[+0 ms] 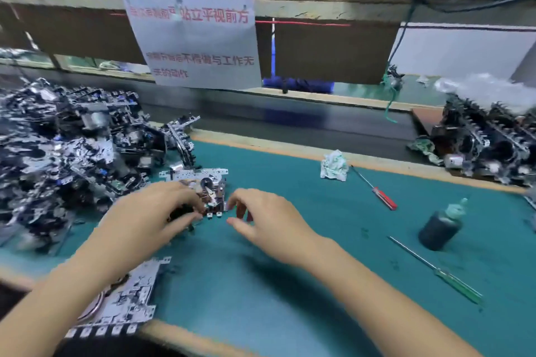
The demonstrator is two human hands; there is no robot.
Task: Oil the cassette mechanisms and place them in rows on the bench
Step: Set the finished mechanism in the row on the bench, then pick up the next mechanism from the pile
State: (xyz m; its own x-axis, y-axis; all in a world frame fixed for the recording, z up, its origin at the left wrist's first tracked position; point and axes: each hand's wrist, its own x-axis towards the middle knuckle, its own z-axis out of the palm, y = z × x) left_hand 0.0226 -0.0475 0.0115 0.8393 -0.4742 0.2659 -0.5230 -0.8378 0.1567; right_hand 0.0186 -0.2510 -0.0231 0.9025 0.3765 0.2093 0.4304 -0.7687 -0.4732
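Both hands flank the cassette mechanism (200,185): left hand (150,214) grips its near-left corner, right hand (261,217) hovers spread (oil bottle (441,226) far right).

A workbench covered by a teal mat (290,284) is shown. A large heap of cassette mechanisms (66,151) is piled on its left side. One mechanism (203,182) is laid flat near the middle, and another (130,301) is laid at the near edge. A crumpled rag (334,166) is seen towards the back, with a red-handled screwdriver (377,193) just beside it. On the right, a dark oil bottle (441,227) is stood upright, and a green-handled screwdriver (443,274) is laid near it.
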